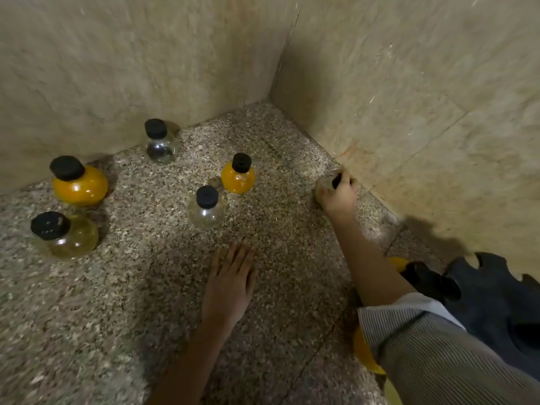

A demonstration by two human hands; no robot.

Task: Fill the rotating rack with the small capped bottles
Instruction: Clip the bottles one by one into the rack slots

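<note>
Several round little bottles with black caps stand on the speckled stone counter (122,302). An orange-filled one (80,185) and a pale yellow one (67,238) are at the left. A clear one (161,147) stands by the back wall, another orange one (238,178) and a clear one (206,211) in the middle. My right hand (339,194) reaches to the right wall and is closed around a clear bottle (323,184) with its black cap between the fingers. My left hand (230,285) lies flat and open on the counter. The dark rack (485,293) with scalloped edge sits at right, behind my right sleeve.
Two beige stone walls meet in a corner (270,96) behind the counter. Yellow-orange bottles (363,353) show partly under my right sleeve beside the rack.
</note>
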